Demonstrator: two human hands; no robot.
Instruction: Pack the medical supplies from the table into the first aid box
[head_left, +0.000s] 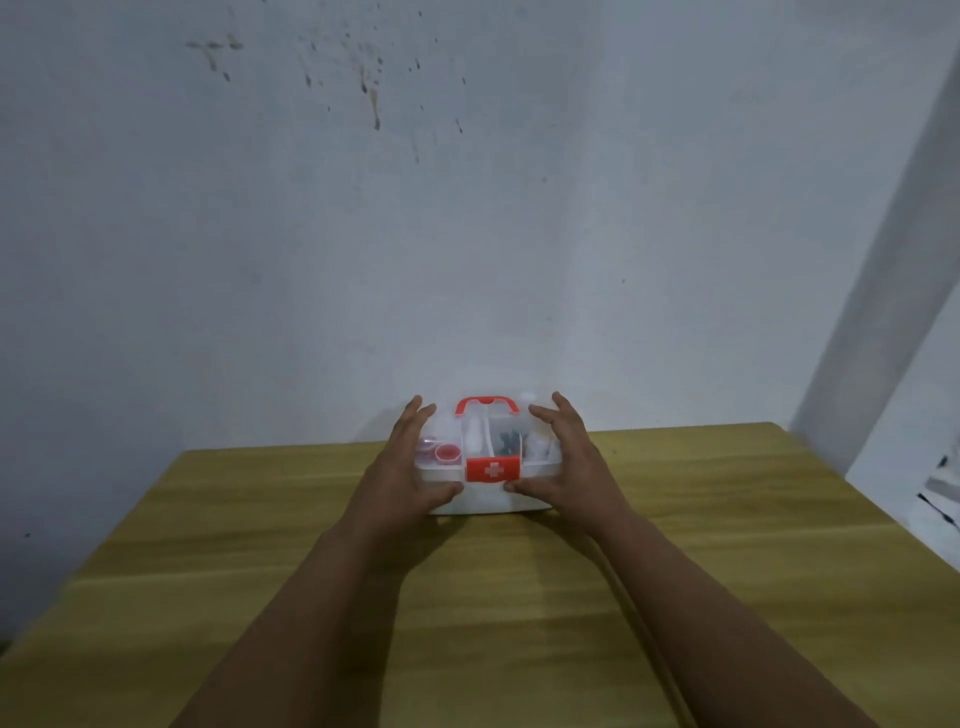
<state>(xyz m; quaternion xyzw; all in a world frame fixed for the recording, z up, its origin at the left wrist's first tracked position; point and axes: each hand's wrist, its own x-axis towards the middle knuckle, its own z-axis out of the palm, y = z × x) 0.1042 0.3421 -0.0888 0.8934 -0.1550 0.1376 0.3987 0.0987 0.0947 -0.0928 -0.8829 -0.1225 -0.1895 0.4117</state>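
Observation:
A small clear plastic first aid box (485, 496) stands near the far edge of the wooden table (519, 597). It has a red handle (487, 402) on top and a red latch with a white cross (492, 469) on the front. Its lid is down, and through it I see a pink round item, a white bottle and dark pieces in separate compartments. My left hand (410, 462) clasps the box's left side, thumb at the front by the latch. My right hand (569, 460) clasps the right side the same way. No loose supplies lie on the table.
A pale stained wall rises right behind the table. At the right a wall corner juts out, with some dark and white clutter low beside the table's right edge (940, 493).

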